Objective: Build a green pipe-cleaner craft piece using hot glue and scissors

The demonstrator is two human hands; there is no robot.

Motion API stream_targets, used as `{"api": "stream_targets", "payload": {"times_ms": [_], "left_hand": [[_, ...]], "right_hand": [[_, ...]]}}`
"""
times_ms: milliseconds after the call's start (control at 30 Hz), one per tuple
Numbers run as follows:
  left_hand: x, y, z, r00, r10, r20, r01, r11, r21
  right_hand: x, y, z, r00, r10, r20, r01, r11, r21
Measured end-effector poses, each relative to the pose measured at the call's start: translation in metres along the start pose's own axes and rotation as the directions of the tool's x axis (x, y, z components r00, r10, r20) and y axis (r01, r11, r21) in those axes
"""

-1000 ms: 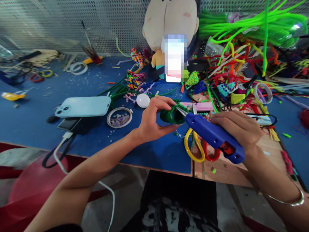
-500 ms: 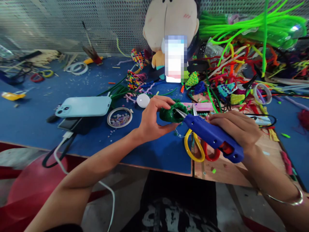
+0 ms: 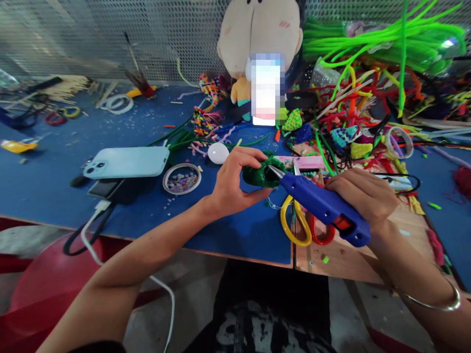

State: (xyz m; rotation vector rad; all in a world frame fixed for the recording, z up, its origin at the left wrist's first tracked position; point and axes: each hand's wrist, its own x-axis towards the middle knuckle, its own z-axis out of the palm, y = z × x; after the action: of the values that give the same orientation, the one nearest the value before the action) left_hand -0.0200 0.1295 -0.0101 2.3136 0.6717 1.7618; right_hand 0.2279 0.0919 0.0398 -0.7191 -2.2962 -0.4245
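green fuzzy piece (image 3: 259, 175) pinched in left hand (image 3: 230, 184); blue glue gun (image 3: 324, 207) gripped by right hand (image 3: 362, 196), nozzle touching it; scissors (image 3: 303, 230) beneath.

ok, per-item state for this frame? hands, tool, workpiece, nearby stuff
left hand: fingers closed on the green fuzzy piece, held above the table
right hand: gripping the blue glue gun
blue glue gun: held, metal nozzle against the green piece
green fuzzy piece: held, off the table
scissors: lying on the table, untouched
phone: lying face down
round tin: open, beads inside
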Motion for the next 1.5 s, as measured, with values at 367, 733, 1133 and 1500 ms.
{"api": "stream_targets", "payload": {"times_ms": [367,733,1133,1500], "left_hand": [[0.0,0.0,0.0,1.0,0.028,-0.006,-0.028,1.0,0.009],[0.002,0.001,-0.002,0.999,0.032,-0.036,-0.026,0.989,0.145],[-0.005,-0.051,0.001,0.872,-0.408,-0.271,0.416,0.909,-0.028],[-0.001,-0.057,0.004,0.714,-0.69,-0.119,0.644,0.713,-0.278]], "right_hand": [[0.001,0.0,0.001,1.0,0.009,-0.02,-0.009,1.0,-0.027],[0.002,0.001,0.003,0.998,0.038,-0.041,-0.043,0.99,-0.137],[0.001,0.012,0.011,0.905,0.414,-0.102,-0.412,0.91,0.039],[-0.005,0.033,0.032,0.873,0.452,-0.183,-0.463,0.886,-0.022]]}}
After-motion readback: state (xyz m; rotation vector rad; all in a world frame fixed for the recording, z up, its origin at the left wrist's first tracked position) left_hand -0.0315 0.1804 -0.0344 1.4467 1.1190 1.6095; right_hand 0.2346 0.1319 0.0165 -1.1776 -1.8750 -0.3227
